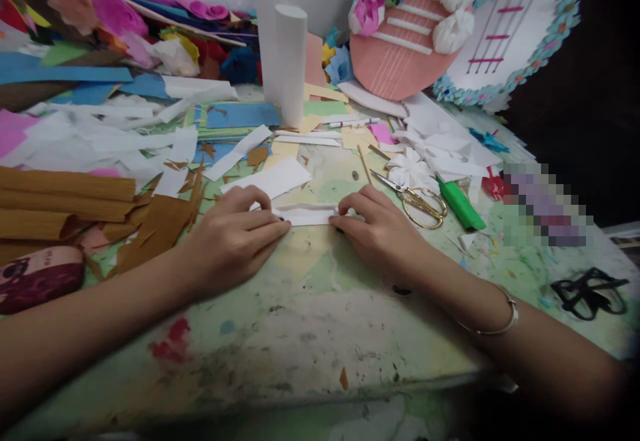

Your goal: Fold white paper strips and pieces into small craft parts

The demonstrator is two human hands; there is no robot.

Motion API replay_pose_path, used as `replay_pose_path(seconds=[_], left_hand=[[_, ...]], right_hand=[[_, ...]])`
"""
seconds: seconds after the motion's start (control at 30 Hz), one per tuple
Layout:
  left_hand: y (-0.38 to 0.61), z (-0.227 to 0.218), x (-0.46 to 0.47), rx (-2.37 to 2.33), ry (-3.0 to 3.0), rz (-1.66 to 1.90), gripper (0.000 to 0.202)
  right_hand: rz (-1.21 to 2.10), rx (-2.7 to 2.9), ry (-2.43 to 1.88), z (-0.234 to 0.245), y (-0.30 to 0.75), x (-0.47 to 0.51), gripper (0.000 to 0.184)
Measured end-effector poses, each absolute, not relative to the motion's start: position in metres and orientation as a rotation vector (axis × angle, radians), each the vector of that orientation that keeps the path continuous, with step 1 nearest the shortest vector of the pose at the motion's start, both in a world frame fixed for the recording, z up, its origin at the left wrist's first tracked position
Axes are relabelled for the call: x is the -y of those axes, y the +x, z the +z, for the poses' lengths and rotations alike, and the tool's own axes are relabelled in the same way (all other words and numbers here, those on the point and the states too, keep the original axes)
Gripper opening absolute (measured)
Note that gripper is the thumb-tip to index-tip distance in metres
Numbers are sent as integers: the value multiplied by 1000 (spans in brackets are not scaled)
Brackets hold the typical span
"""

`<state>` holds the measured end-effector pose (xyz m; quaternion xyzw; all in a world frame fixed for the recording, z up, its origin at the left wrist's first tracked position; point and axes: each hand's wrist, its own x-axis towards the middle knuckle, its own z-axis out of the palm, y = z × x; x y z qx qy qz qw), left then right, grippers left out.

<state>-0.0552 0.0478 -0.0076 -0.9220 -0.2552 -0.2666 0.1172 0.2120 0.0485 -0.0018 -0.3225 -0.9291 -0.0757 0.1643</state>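
Observation:
A narrow white paper strip [309, 217] stretches between my two hands, low over the table and seemingly folded along its length. My left hand [240, 231] pinches its left end between thumb and fingers. At the right end, the fingertips of my right hand [375, 224] grip the same strip. Just behind my left hand lies a loose white paper piece [275, 181]. Gold-handled scissors [420, 206] rest beyond my right hand, with a thin wooden stick [365, 164] and a white paper flower [413, 171] close by.
Brown crepe paper [65, 201] and white scraps [100, 141] cover the left side. A white paper roll [291, 64] stands upright at the back. Paper-decorated guitar shapes [395, 47] lean at the back right. A green roll [460, 204] and a black item [590, 294] lie right.

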Motion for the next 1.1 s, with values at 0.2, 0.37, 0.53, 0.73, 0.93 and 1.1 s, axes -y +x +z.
replay_pose_path(seconds=[0.2, 0.37, 0.53, 0.73, 0.93, 1.1], left_hand=[[-55, -2, -37, 815, -2729, -690, 15], [-53, -3, -29, 771, -2751, -601, 18], [-55, -5, -33, 721, -2772, -641, 16], [-55, -4, -38, 761, -2769, -742, 11], [-64, -12, -48, 560, -2871, -725, 18], [-65, -10, -55, 504, -2899, -690, 26]], right_hand=[[-185, 2609, -914, -2, 213, -49, 22], [-113, 2617, -919, -3, 214, -49, 23], [-53, 2624, -816, -4, 214, -50, 24], [-58, 2638, -839, -5, 214, -49, 25], [-43, 2661, -843, -1, 215, -51, 24], [68, 2649, -815, 1, 216, -59, 23]])
